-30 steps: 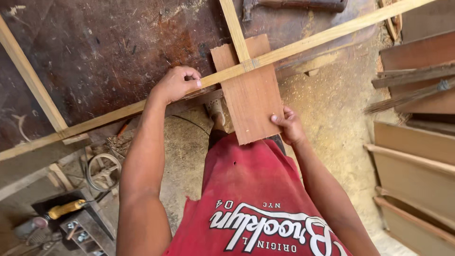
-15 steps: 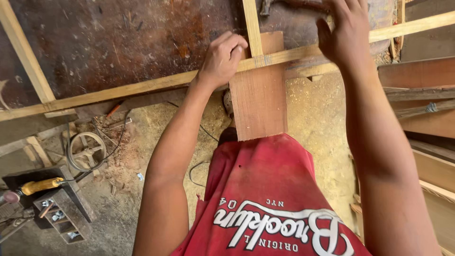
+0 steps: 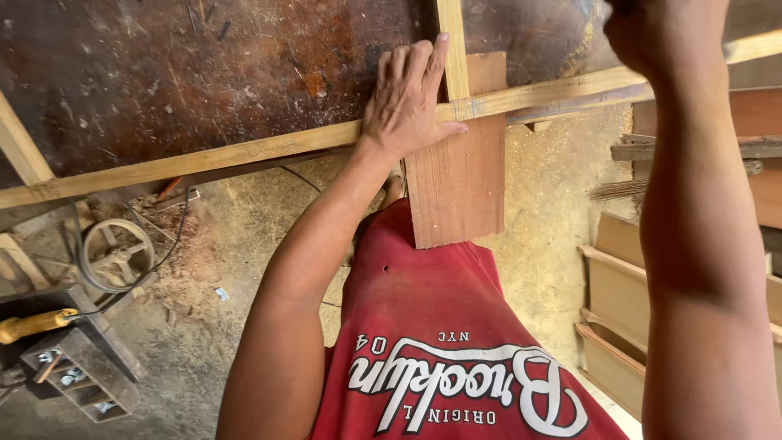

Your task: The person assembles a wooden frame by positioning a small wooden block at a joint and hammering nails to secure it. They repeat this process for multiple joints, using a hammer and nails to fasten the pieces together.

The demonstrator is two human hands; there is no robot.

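Frame: pale wooden slats (image 3: 244, 151), square in section, one long slat running across the view and a second slat (image 3: 450, 49) crossing it at a joint.
Board: flat reddish-brown board (image 3: 458, 183), rectangular, visible grain, lying under the joint and overhanging the desk edge toward the person.
Left hand: left hand (image 3: 407, 98) lies flat, fingers extended, palm pressing on the joint and the board top; the grip is spread wide and closes around nothing.
Right hand: right hand (image 3: 664, 33) is raised at the upper edge of the view, mostly cut off; the state of its grip cannot be told.
Desk: dark brown desk (image 3: 163, 73), worn, stained and scratched, with dust patches.
Floor: sawdust-covered floor (image 3: 554, 212), pale and granular.
Surroundings: metal wheel (image 3: 118, 253) and a small compartment box (image 3: 77, 375) at lower left; stacked wood panels (image 3: 619, 285) at right.
Clothing: red printed shirt (image 3: 440, 342).
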